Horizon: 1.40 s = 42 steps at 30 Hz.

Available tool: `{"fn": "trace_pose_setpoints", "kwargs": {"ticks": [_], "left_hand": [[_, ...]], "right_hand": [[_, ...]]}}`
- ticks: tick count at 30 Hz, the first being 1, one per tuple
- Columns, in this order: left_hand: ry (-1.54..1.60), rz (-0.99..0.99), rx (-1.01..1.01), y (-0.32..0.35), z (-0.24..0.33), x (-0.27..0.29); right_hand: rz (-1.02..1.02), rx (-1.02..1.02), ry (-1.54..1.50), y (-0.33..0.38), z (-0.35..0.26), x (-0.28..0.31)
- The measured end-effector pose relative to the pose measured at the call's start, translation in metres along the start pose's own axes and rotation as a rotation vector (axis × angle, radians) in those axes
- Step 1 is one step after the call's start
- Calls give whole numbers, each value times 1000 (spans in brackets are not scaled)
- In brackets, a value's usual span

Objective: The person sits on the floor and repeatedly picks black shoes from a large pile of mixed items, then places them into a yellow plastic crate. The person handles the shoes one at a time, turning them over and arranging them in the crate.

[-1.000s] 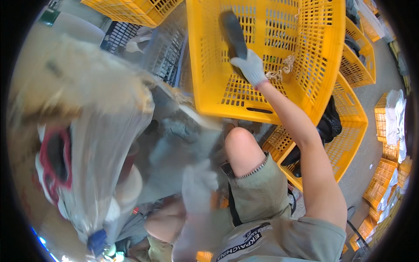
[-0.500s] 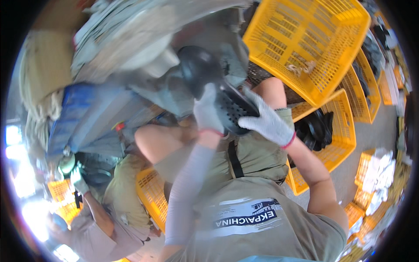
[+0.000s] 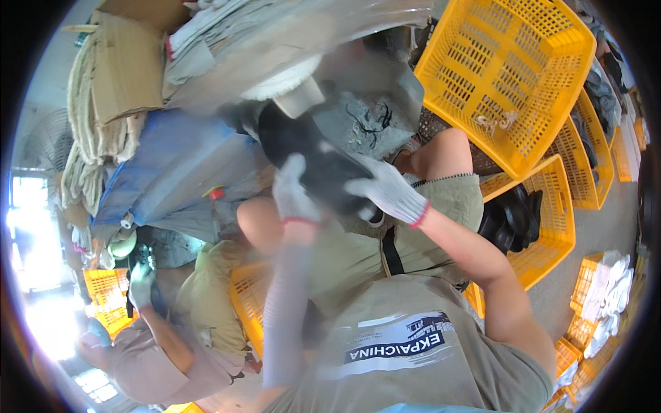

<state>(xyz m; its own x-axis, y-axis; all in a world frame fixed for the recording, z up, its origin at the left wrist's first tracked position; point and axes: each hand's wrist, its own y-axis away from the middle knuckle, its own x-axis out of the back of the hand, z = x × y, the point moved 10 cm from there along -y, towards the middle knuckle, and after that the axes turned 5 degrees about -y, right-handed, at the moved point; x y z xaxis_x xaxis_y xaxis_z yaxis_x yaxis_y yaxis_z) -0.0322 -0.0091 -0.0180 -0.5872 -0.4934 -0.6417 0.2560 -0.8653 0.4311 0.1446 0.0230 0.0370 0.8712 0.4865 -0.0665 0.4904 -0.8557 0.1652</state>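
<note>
Centrally, a blurred black shoe (image 3: 323,171) is clasped between the person's left hand (image 3: 295,189) and right hand (image 3: 389,189); a white block (image 3: 301,98) overlaps its far end near twelve o'clock. Beyond: yellow crate (image 3: 442,89) at two, second crate (image 3: 564,224) holding black shoes (image 3: 509,219) at four, co-worker (image 3: 158,361) at seven.

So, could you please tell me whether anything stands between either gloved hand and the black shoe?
Nothing visible does: the left hand and right hand are both directly on the black shoe. A white fitting is at the shoe's far end; blur hides whether they touch.
</note>
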Motion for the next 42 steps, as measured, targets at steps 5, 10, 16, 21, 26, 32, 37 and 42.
{"fn": "trace_pose_setpoints", "kwargs": {"ticks": [5, 10, 16, 21, 26, 32, 37, 42], "left_hand": [[289, -181, 304, -47, -133, -49], [140, -219, 60, -142, -105, -104], [257, -199, 282, -217, -107, -76], [-886, 87, -341, -223, -31, 6], [-1813, 196, -941, -152, -2, -37], [-1430, -158, -709, -128, -18, -84], [-215, 2, 14, -158, -76, -87], [-182, 212, 115, -175, -92, -69]], "right_hand": [[337, 48, 222, 52, 4, 88], [632, 391, 284, -23, -28, 117], [679, 341, 472, -91, -36, 97], [443, 341, 605, -123, -46, 85], [294, 200, 711, -177, -17, 86], [259, 224, 593, -120, -71, 65], [399, 302, 289, 0, -89, 86], [735, 375, 466, -9, -29, 99]]}}
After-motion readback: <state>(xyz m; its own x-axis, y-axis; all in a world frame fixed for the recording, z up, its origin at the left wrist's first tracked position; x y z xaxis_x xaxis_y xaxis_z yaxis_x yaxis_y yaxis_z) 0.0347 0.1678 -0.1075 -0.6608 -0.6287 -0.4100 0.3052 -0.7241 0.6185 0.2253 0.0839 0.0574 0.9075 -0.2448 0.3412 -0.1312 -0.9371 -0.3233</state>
